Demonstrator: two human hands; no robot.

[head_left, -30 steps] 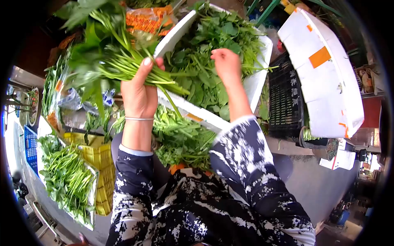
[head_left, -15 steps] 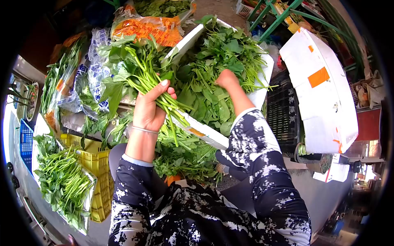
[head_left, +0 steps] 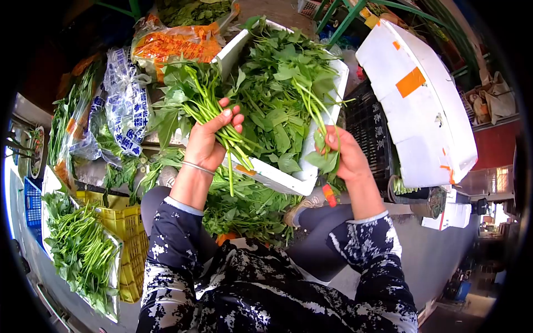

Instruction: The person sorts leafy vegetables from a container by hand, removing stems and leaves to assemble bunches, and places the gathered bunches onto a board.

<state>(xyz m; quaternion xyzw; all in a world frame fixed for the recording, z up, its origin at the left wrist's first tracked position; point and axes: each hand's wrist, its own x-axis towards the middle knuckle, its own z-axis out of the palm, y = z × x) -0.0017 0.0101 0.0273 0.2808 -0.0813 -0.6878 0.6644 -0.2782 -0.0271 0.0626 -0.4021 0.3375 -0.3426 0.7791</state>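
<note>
Half a second ago the right hand (head_left: 351, 155) was down among the leaves; now it has come out past the near right corner of the box, bringing a few leafy stems (head_left: 313, 105) with it. The left hand (head_left: 206, 145) has kept its bunch of greens (head_left: 206, 105) throughout.

That bunch sits over the left side of the box, leaves pointing up and away, cut ends hanging toward the person. The left fingers are wrapped around the stems, thumb laid across the top. The right fingers are closed on the few stems, pinching them near some low leaves (how many stems, I can't count for sure). Just below the right hand there's a small red-orange object (head_left: 329, 195), though I can't tell what it is.

Between and beyond the hands stands the white foam box (head_left: 288, 184), heaped with loose greens (head_left: 277, 116). Another pile of greens (head_left: 250, 206) lies in front of it, between the person's legs. To the right are a black crate (head_left: 365, 130) and a second foam box (head_left: 430, 119) patched with orange tape, tipped at an angle. Over on the left, a tray (head_left: 115, 277) of greens stands beside a yellow crate (head_left: 130, 233), and farther up are a blue-printed plastic bag (head_left: 127, 100) and an orange-printed bag (head_left: 177, 47).
</note>
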